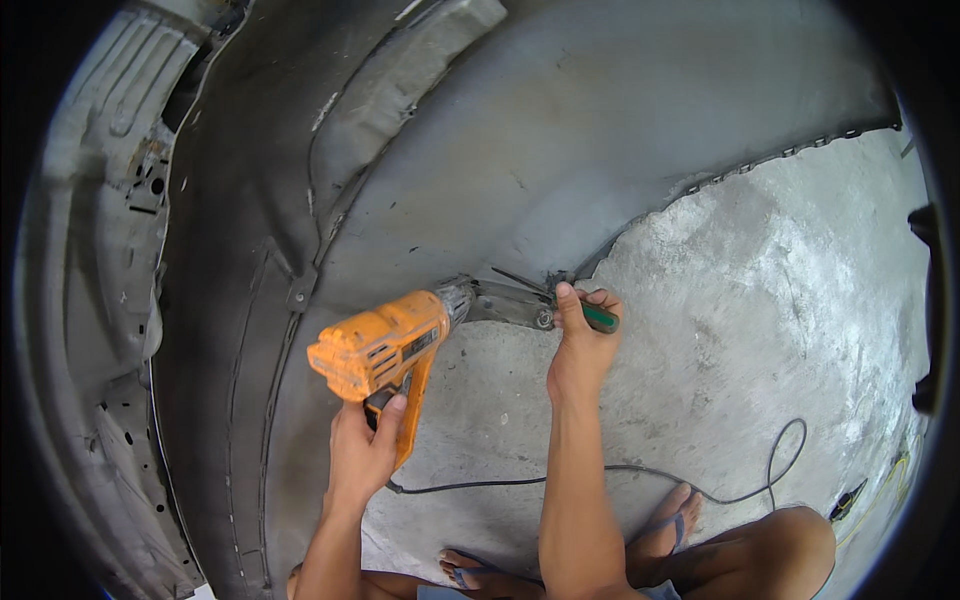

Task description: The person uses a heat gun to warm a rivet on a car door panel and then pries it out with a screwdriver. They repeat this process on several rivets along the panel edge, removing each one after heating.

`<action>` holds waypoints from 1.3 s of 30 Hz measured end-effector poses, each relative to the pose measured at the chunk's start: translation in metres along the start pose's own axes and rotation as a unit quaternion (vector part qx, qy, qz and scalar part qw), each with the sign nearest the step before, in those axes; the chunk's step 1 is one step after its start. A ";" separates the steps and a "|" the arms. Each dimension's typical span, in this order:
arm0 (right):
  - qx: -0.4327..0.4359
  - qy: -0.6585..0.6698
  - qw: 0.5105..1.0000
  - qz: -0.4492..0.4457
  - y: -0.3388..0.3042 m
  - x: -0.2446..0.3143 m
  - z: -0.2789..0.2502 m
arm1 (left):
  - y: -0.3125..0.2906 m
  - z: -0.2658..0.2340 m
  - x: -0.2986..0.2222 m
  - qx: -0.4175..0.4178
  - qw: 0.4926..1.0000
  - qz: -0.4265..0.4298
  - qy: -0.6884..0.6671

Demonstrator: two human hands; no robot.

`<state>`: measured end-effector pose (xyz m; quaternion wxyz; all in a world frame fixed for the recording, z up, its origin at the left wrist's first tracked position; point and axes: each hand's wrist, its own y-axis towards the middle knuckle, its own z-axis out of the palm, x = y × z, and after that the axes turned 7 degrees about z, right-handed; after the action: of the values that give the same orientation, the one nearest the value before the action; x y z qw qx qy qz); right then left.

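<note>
The left hand (368, 450), toward seven o'clock, grips an orange pistol-shaped power tool (385, 335), its nose aimed at two o'clock. The right hand (582, 335), at three o'clock, holds a green-handled tool (600, 318), shaft pointing to ten. A grey metal panel (600, 110) spans twelve o'clock; a black cord (640, 467) loops at four.

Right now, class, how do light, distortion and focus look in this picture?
Head view throughout: floor brightest at right, glare or staining unclear; soft sheen on the grey metal panel; black corners around the fisheye image; orange power tool fairly sharp.
</note>
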<state>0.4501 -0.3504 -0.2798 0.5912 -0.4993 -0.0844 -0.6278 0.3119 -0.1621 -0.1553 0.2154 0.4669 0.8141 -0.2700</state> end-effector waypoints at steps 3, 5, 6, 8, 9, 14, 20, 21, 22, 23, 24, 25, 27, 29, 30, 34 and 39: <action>-0.014 -0.105 0.994 0.024 0.021 -0.002 0.000 | -0.007 0.006 0.003 -0.025 1.000 0.015 0.007; 0.002 -0.170 0.985 0.029 0.027 -0.001 0.001 | -0.008 0.010 0.004 -0.045 0.998 0.031 0.001; 0.015 -0.188 0.981 0.037 0.028 0.000 0.002 | -0.010 0.011 0.003 -0.046 0.999 0.013 -0.007; 0.035 -0.257 0.965 0.035 0.027 0.001 0.005 | -0.012 0.012 -0.003 -0.049 0.999 -0.004 0.003; 0.054 -0.276 0.959 0.034 0.026 0.002 0.006 | -0.012 0.012 -0.007 -0.048 0.999 -0.003 0.021; 0.075 -0.302 0.950 0.030 0.027 -0.001 0.010 | -0.008 0.013 -0.036 -0.080 0.997 -0.001 0.009; 0.128 -0.311 0.941 0.030 0.034 -0.005 -0.004 | -0.008 0.007 -0.066 -0.039 0.997 -0.040 0.062; 0.127 -0.295 0.946 0.045 0.035 -0.005 -0.006 | -0.010 0.008 -0.070 -0.040 0.996 -0.028 0.072; 0.119 -0.259 0.958 0.043 0.035 -0.006 -0.006 | -0.012 0.009 -0.072 -0.040 0.996 -0.013 0.085; 0.125 -0.283 0.949 0.052 0.035 -0.006 -0.005 | -0.012 0.009 -0.074 -0.045 0.994 0.022 0.096; 0.126 -0.291 0.947 0.049 0.034 -0.006 -0.004 | -0.011 0.011 -0.074 -0.039 0.995 -0.010 0.088; 0.123 -0.298 0.945 0.058 0.033 -0.006 -0.004 | -0.011 0.013 -0.073 -0.042 0.995 -0.013 0.093; 0.122 -0.295 0.947 0.038 0.029 -0.007 -0.005 | -0.010 0.016 -0.069 -0.058 0.994 -0.005 0.092; 0.114 -0.289 0.949 0.052 0.027 -0.006 -0.008 | -0.005 0.018 -0.061 -0.075 0.994 -0.002 0.079; 0.115 -0.289 0.950 0.024 0.029 -0.006 -0.008 | -0.004 0.018 -0.057 -0.083 0.994 0.001 0.070; 0.122 -0.287 0.950 0.018 0.031 -0.005 -0.011 | 0.000 0.020 -0.043 -0.065 0.997 -0.041 0.026; 0.113 -0.307 0.944 0.033 0.027 -0.002 -0.004 | 0.004 0.020 -0.035 -0.066 0.998 0.015 0.020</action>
<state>0.4702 -0.3602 -0.2964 0.6093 -0.6006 -0.3155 -0.4104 0.3338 -0.1954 -0.1503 0.2334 0.4690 0.8272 -0.2032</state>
